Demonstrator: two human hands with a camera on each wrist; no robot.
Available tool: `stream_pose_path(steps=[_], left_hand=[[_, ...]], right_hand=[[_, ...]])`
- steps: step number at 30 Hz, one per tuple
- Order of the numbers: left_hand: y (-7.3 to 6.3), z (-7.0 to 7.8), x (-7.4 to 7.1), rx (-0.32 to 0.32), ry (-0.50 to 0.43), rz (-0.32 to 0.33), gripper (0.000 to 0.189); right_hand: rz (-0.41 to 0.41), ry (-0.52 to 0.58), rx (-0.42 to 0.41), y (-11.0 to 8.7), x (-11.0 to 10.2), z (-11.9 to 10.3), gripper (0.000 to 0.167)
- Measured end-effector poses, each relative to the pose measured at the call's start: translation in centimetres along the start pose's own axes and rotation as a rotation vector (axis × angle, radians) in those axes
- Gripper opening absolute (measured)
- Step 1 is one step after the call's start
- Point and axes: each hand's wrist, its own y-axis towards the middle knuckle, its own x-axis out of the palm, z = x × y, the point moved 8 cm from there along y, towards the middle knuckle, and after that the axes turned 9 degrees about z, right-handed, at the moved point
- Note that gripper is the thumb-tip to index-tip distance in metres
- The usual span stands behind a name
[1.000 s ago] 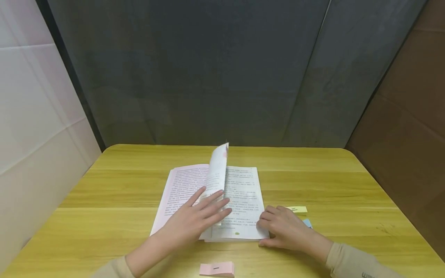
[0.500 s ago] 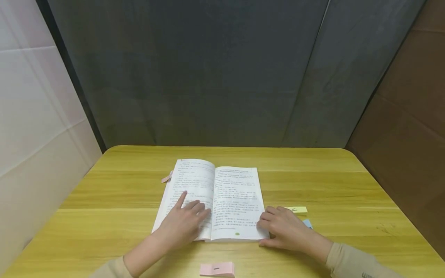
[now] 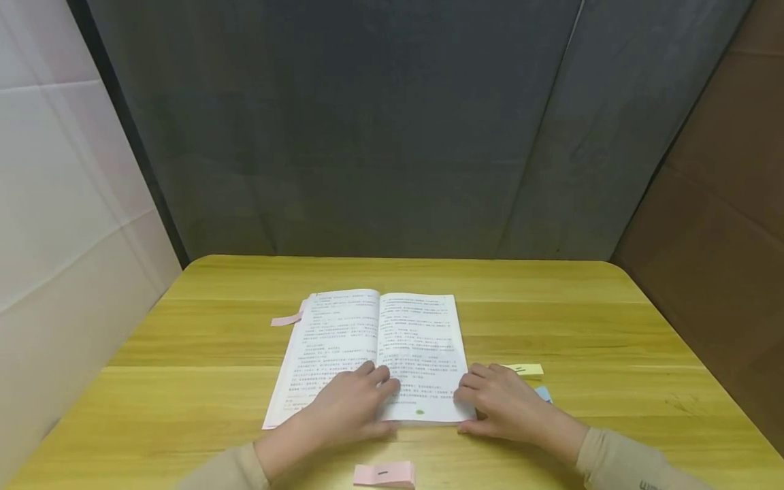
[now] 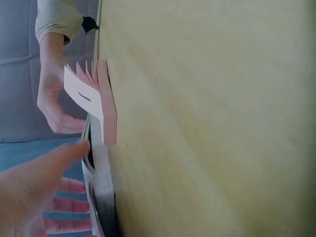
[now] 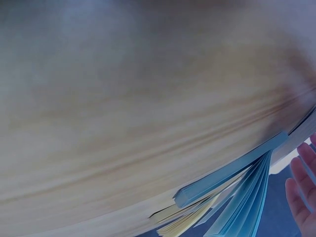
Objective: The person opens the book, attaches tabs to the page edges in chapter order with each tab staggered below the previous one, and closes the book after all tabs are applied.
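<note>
An open book (image 3: 343, 327) with printed pages lies flat on the table. My left hand (image 3: 355, 401) rests across the lower part of the book near the spine, its fingertips on the right page and its thumb at the bottom edge. In the left wrist view that thumb (image 4: 71, 152) touches the book's edge while the fingers extend over the page. My right hand (image 3: 505, 405) holds the lower right corner, fingers on the page and thumb by the bottom edge. A pink paper tab (image 3: 285, 320) sticks out from the left pages.
On the wooden table (image 3: 153, 381), a pink sticky-note pad (image 3: 384, 474) sits in front of the book. A yellow pad (image 3: 525, 370) and a blue pad (image 5: 232, 173) lie right of the book, partly behind my right hand. A dark partition (image 3: 367, 136) stands behind.
The lifted pages have gone over to the left and lie flat, and the pink tab has come into view. My left hand has moved left, then right toward the spine. The right hand stays put.
</note>
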Motion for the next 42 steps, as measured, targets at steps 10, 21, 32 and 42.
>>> stream_pose_path(steps=[10, 21, 32, 42], left_hand=[[0.0, -1.2, 0.2, -0.071, -0.088, -0.013, 0.056], [-0.6, -2.0, -0.7, -0.087, -0.207, 0.058, 0.057], [-1.3, -1.4, -1.9, 0.002, -0.163, 0.126, 0.054], [-1.0, -0.2, -4.1, 0.130, 0.076, 0.181, 0.082]], right_hand=[[0.021, 0.009, -0.001, -0.1, -0.2, 0.0, 0.038], [0.050, 0.027, -0.004, -0.3, -0.4, -0.2, 0.040], [0.062, 0.013, -0.009, -0.5, -0.4, -0.1, 0.044], [0.081, -0.032, -0.054, -0.5, -0.4, -0.3, 0.041]])
